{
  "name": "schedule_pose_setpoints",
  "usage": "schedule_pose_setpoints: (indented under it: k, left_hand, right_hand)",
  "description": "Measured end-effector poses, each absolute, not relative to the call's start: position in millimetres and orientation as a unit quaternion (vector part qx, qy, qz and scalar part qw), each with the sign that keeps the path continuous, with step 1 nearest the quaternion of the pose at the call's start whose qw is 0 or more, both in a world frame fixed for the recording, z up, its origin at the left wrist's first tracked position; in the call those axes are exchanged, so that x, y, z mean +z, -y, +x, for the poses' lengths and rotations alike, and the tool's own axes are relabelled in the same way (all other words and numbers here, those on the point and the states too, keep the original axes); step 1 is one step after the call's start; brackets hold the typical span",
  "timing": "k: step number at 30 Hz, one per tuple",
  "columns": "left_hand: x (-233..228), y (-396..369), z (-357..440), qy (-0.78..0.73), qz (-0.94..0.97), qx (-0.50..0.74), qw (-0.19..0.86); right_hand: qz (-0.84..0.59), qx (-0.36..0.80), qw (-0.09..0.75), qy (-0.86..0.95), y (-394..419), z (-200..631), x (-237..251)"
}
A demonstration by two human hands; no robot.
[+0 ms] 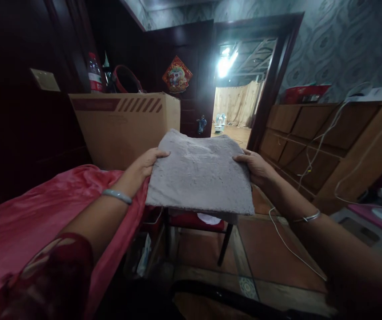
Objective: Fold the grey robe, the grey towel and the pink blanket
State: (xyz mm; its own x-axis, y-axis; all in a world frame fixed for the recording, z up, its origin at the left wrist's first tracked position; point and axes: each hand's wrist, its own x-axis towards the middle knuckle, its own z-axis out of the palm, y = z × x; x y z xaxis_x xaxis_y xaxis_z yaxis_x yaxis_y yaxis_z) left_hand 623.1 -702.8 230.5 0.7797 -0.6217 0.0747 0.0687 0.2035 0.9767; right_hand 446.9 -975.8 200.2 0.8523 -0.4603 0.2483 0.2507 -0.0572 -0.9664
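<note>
A grey plush cloth (200,173), roughly square, is spread between my two hands at the middle of the view. My left hand (149,161) grips its left edge, thumb on top and fingers underneath. At the right edge, my right hand (252,164) holds it the same way. The cloth's far edge sags a little between the hands. Under it stands a red-seated stool (194,222) with dark legs, mostly covered from sight. A white piece (209,218) and more grey fabric (231,217) show on the seat; whether the held cloth touches them, I cannot tell.
A pink blanket (54,200) lies on my left beside a large cardboard box (127,124) with a bottle (94,73) on it. Wooden drawers (314,133) line the right wall, with a white cable (294,251) across the tiled floor. An open doorway (234,111) is ahead.
</note>
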Motion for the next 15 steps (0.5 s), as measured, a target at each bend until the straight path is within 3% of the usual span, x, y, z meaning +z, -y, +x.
schedule_pose_setpoints:
  k: [7, 15]
  left_hand:
    - [187, 751, 641, 0.178, 0.664, -0.211, 0.695]
    - [186, 748, 642, 0.198, 0.680, -0.184, 0.681]
  right_hand:
    - [-0.785, -0.323, 0.503, -0.161, 1020, 461, 149]
    - [-0.789, -0.327, 0.502, -0.135, 1031, 465, 139]
